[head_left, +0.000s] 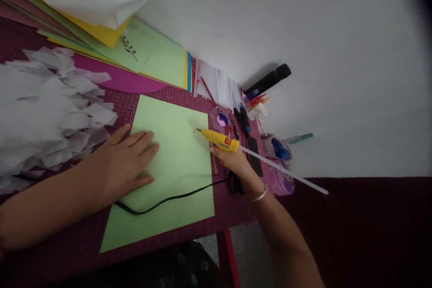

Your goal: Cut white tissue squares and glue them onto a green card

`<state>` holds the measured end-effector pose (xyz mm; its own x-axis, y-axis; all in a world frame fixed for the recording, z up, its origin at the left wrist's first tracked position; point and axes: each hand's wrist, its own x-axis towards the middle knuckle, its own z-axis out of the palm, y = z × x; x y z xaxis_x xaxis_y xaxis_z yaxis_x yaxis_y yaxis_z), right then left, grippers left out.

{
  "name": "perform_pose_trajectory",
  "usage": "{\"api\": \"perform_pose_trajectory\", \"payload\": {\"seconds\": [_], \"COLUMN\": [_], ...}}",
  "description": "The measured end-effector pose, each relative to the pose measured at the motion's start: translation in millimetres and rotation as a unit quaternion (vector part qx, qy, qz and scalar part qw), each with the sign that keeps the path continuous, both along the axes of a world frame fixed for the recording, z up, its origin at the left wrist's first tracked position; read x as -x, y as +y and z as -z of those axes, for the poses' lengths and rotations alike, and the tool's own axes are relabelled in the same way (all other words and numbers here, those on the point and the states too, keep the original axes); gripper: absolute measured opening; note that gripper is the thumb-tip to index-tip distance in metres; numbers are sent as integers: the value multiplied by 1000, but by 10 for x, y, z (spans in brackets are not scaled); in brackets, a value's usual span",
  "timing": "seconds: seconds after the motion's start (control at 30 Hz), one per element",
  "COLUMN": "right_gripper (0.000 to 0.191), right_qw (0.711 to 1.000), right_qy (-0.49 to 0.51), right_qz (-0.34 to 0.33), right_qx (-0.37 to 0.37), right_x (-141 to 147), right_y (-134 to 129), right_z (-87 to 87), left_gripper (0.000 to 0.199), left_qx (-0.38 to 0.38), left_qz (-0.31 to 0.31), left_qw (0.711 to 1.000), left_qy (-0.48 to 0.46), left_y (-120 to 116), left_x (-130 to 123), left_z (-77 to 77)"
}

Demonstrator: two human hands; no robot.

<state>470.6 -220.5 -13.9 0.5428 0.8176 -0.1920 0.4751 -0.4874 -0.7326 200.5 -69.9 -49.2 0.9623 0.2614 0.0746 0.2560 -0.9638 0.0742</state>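
A light green sheet of paper (175,153) lies flat on the checked tablecloth. My left hand (124,162) rests on its left part, palm down with the fingers stretched and spread. At the sheet's right edge, my right hand (231,158) is wrapped round a yellow hot glue gun (218,139). The gun's nozzle points left over the paper, and a long clear glue stick (286,172) sticks out of its back end. From the gun, a black cord (168,199) runs across the lower part of the sheet. The trigger fingers are mostly hidden.
White cut paper pieces (43,108) are heaped at the left. Coloured sheets (155,56) and a magenta piece (124,77) lie at the back. Scissors (235,183), a black-handled tool (243,119) and a purple container (281,180) crowd the right edge beside the wall.
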Motion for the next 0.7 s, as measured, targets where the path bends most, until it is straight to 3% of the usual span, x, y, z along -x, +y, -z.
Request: {"api": "perform_pose_trajectory", "payload": {"seconds": [0.17,0.4,0.7], "right_gripper": [24,28,22], "right_qw": [998,1000,999], "right_qy": [57,-1,-16], "right_qz": [-33,0,-27], "right_qx": [8,17,5], "right_x": [10,-35,-68], "right_y": [-10,14,-8], "right_z": [-28,71,79], "left_gripper": [50,50,50], "left_qx": [-1,26,5], "left_qz": [3,-3,5], "left_qw": [1000,1000,1000], "left_qy": [-18,-13,-15], "left_y": [-1,-9,-9], "left_x": [-3,-29,-18], "left_z": [29,-17,-5]}}
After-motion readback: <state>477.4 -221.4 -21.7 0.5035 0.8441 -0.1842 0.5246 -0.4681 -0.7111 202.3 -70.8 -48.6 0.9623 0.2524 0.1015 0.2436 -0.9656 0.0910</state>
